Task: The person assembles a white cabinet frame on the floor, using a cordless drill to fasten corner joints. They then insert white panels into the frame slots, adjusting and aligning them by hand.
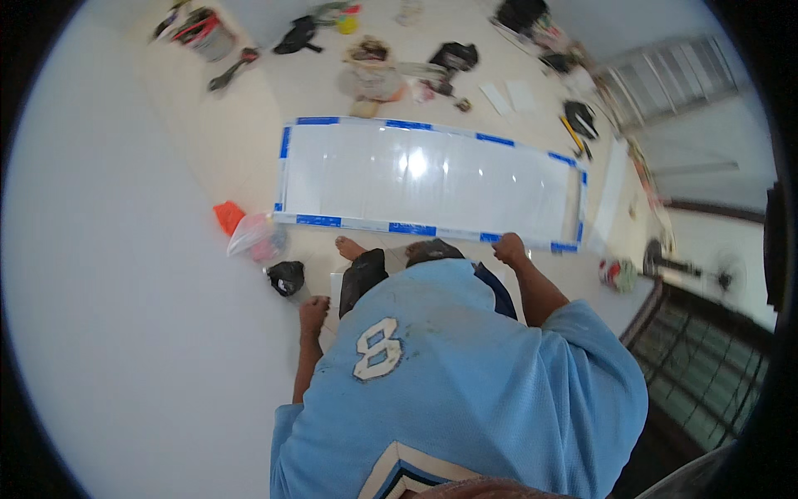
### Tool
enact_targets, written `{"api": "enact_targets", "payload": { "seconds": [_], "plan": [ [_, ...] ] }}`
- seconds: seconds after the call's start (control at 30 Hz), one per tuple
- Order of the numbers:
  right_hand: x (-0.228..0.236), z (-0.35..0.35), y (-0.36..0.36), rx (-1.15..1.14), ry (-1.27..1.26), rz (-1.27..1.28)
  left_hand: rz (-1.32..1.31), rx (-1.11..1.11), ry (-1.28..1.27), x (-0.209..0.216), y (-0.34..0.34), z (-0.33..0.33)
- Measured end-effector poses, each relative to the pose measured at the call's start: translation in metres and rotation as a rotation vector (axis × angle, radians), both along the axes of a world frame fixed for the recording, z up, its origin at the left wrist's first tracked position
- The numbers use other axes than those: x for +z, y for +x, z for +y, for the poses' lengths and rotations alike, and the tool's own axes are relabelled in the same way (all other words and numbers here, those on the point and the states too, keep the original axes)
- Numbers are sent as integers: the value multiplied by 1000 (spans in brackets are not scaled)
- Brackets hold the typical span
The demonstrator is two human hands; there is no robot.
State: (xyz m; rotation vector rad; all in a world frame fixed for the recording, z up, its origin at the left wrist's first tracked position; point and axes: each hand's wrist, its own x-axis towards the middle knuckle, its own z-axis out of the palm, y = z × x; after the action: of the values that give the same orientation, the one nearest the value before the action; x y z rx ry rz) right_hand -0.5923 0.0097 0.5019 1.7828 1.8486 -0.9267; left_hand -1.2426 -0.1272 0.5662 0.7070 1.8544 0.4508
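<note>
A long white panel (432,179) lies flat on the floor ahead of me, framed by a white border strip with blue patches along it. My right hand (509,248) is closed at the near edge of this frame, toward its right end. Whatever its fingers grip is hidden. Low at my left side, my left hand (314,312) is curled closed, next to a black plastic bag (286,278). I cannot make out anything in it. A bare foot (350,248) rests just short of the panel's near edge.
A clear plastic bag (253,237) and an orange piece (229,218) lie to the left. Beyond the panel are a sack (374,79), a bucket (206,35) and black bags. A yellow-handled tool (572,133) lies far right; a fan (723,277) stands at right.
</note>
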Motion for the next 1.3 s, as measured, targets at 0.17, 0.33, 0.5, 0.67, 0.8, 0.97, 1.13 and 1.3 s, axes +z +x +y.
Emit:
{"api": "enact_targets", "payload": {
  "seconds": [0.17, 0.33, 0.5, 0.67, 0.8, 0.97, 1.13, 1.3],
  "plan": [
    [14, -27, -75, -68, -39, 70, 89, -175, 131, 7, -105, 99],
    [52, -18, -156, -857, 1, 361, -56, 13, 117, 38, -158, 162],
    [74, -17, -190, -1120, 122, 485, 274, -883, 118, 7, -209, 161],
    [92, -56, -203, -1125, 214, 483, 143, -1254, 253, -14, -188, 170],
    [92, -108, -186, -914, 247, 317, 484, -1718, 280, -54, -163, 215],
    [107, -119, -174, -1340, 73, 430, 203, -978, 233, -2, -87, 282],
    [83, -111, -146, -1360, 114, 581, 135, -930, 119, 61, -5, 278],
    [65, -113, -112, -1388, 215, 612, 256, -1040, 200, 85, 78, 273]
  ]
}}
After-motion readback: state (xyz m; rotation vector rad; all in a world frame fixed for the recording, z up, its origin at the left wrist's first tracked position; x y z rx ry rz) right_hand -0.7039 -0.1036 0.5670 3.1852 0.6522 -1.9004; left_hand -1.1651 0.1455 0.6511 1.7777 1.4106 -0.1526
